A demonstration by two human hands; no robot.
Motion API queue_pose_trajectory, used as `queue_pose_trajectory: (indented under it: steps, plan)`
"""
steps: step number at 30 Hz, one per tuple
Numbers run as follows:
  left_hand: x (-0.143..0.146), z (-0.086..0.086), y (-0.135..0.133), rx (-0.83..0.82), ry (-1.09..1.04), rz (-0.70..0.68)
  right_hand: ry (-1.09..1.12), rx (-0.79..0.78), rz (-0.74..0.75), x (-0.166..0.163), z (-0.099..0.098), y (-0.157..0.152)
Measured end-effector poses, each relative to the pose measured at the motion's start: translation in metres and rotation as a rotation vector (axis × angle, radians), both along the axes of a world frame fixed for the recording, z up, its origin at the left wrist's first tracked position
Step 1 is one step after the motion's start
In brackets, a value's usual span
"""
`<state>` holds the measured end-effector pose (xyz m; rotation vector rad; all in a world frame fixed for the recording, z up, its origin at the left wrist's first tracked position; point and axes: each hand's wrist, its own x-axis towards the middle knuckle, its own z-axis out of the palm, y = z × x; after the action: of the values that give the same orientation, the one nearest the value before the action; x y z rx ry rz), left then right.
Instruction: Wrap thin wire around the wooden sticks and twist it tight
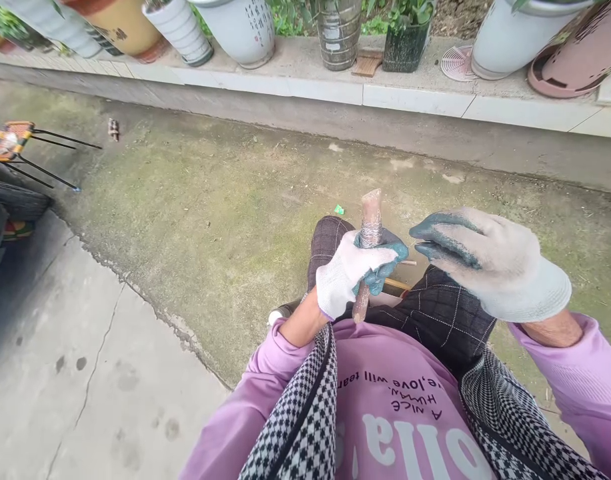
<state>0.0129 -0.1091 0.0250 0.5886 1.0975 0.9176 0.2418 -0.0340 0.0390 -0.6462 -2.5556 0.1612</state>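
"Pink sweatshirt [395, 400] right up close, just below the hands, and above it a stick [372, 212] is gripped!"

"By which hand?"

"By the left hand [358, 270]: gloved fingers are wrapped round its middle, with one end pointed out beyond the hand and the other back towards the sweatshirt."

"And the right hand [495, 260]?"

"Held apart, just to the right of the left, with its back turned up. Whether something thin is pinched in its fingers cannot be told."

"So what is done?"

"Wire [371, 235] is already wound in several turns round the stick, right beside the left hand's grip. Some binding is done, by the look of it; how much is left cannot be judged, since part of the stick is covered by the hand."

"Anything else spotted?"

"Thin rod [408, 263], seen just right of the left hand! Well beyond both hands, potted plants [408, 43] are lined up on a ledge [325, 90]."
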Motion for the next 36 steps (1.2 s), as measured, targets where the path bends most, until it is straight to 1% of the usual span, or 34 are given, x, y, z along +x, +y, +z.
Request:
queue_pose_trajectory:
  steps: [2,4,8,11,13,15,17,19,21,23,28,31,36]
  plan:
    - [-0.001,-0.001,0.000,-0.005,-0.001,-0.005,-0.028,0.024,0.016,0.000,0.000,0.002]
    - [-0.002,-0.001,0.000,-0.007,0.037,0.007,-0.063,0.014,0.017,0.001,-0.001,0.002]
    - [0.000,0.001,0.000,0.013,0.224,0.048,-0.118,0.031,0.002,0.001,-0.004,0.000]
    - [0.003,0.001,0.000,0.056,0.302,0.059,-0.083,0.018,0.021,-0.001,-0.004,-0.002]
    - [0.004,0.000,0.000,0.066,0.296,0.056,-0.033,-0.054,0.027,-0.004,-0.002,-0.004]
    - [0.005,-0.003,-0.001,0.062,0.263,0.058,0.023,-0.161,0.006,-0.006,0.000,-0.006]
    - [0.004,-0.006,0.000,0.052,0.212,0.063,0.069,-0.268,-0.033,-0.007,0.002,-0.009]
    - [0.002,-0.008,0.000,0.035,0.154,0.062,0.097,-0.334,-0.101,-0.005,0.003,-0.011]
    - [0.001,-0.007,0.000,0.018,0.099,0.061,0.104,-0.345,-0.172,-0.003,0.004,-0.014]
    - [0.000,-0.005,0.001,0.008,0.053,0.064,0.097,-0.326,-0.208,-0.002,0.004,-0.017]
    - [0.003,-0.002,0.002,-0.022,0.010,0.077,0.027,-0.284,-0.161,-0.005,0.002,-0.021]
    - [0.004,-0.003,0.002,-0.006,0.030,0.099,0.001,-0.268,-0.156,-0.007,0.001,-0.021]
    - [0.004,0.001,0.000,0.036,0.128,0.121,0.022,-0.323,-0.205,-0.006,0.003,-0.019]
